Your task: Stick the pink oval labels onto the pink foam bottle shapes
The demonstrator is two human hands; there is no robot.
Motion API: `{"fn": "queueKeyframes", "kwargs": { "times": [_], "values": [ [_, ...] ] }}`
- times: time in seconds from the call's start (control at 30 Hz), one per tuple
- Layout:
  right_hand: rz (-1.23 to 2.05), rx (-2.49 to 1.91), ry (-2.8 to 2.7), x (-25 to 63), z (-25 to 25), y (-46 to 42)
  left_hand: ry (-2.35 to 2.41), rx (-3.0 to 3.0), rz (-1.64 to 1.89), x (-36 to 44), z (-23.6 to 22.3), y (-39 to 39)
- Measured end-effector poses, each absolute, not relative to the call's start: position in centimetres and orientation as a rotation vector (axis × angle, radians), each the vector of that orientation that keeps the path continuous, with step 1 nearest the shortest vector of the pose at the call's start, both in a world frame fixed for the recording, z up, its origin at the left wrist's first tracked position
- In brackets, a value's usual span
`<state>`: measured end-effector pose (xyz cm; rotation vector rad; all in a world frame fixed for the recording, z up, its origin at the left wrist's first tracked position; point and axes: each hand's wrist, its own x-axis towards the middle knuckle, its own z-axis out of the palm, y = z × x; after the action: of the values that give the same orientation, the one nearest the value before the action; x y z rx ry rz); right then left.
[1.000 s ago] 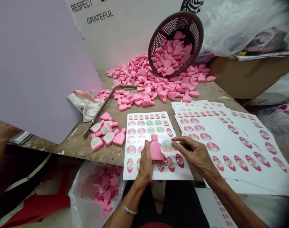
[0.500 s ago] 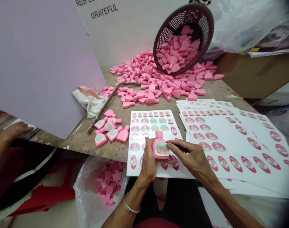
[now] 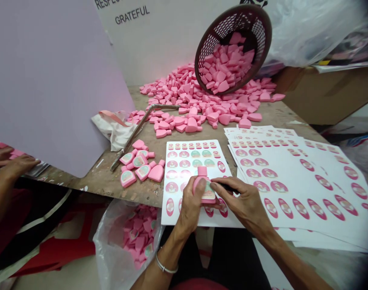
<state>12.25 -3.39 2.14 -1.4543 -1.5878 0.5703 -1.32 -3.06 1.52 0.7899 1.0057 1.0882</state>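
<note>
Above a sheet of stickers [image 3: 178, 149], my left hand [image 3: 190, 205] is closed round a small pink toy bottle [image 3: 202, 170]. The bottle stands upright with a green label on its front, and my left thumb presses on that label. My right hand [image 3: 244, 201] pinches a slim dark tool [image 3: 228, 187], whose tip I cannot make out. Its thumb and index fingertip touch the bottle's right side. To the left lies a small group of pink bottles [image 3: 143, 171], several with green labels.
A tilted brown basket [image 3: 199, 64] spills a heap of pink bottles [image 3: 190, 108]. Sticker sheets [image 3: 292, 169] lie at the right. A bent metal rod [image 3: 132, 139] and white cloth [image 3: 117, 133] sit left. Below the edge hangs a plastic bag [image 3: 111, 241]. Another person's hand [image 3: 19, 167] is far left.
My left thumb has moved from the bottle's left side onto its label. The right hand stays almost in place. At far left, more of the other person's hands and some pink pieces show.
</note>
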Motion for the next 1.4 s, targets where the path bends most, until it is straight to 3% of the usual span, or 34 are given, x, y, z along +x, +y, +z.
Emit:
{"fn": "queueKeyframes", "kwargs": {
  "times": [0.1, 0.17, 0.3, 0.4, 0.63, 0.73, 0.8, 0.93, 1.1, 1.3, 1.4],
  "values": [
    [0.318, -1.569, -1.651, 12.5, 2.2, -3.2, 0.953, 0.908, 1.08, -1.7, 1.6, -3.4],
    [0.323, -1.627, -1.584, 12.6, 2.1, -2.8, 0.94, 0.908, 1.039, -1.9, 1.9, -3.7],
    [0.857, -1.537, -1.416, 12.2, 1.4, -1.7, 0.866, 0.945, 0.954, -2.0, 2.4, -4.1],
    [0.987, -1.508, -1.387, 11.3, 0.6, -1.7, 0.914, 0.863, 0.999, -2.4, 1.9, -4.0],
    [0.66, -1.539, -1.736, 11.8, -0.2, -0.3, 1.412, 0.981, 1.252, -5.9, 0.0, -1.2],
    [0.674, -1.512, -1.864, 13.8, -0.2, 6.2, 1.736, 1.198, 1.302, -9.4, -0.5, 1.1],
    [0.424, -1.589, -1.908, 14.7, -0.3, 12.1, 1.965, 1.426, 1.337, -11.7, -0.7, 2.6],
    [0.252, -1.644, -1.912, 14.7, -0.9, 22.4, 2.179, 1.818, 1.579, -13.5, -0.4, 4.3],
    [0.226, -1.552, -2.051, 14.0, -0.9, 25.6, 1.804, 1.613, 1.601, -11.3, 0.9, 4.4],
    [0.261, -1.099, -2.283, 14.0, 1.8, 16.5, 1.038, 0.672, 1.052, -7.9, 1.8, 5.8],
    [0.18, -0.827, -2.399, 13.9, 2.8, 11.2, 0.73, 0.515, 0.736, -6.2, 2.1, 5.2]
  ]
}}
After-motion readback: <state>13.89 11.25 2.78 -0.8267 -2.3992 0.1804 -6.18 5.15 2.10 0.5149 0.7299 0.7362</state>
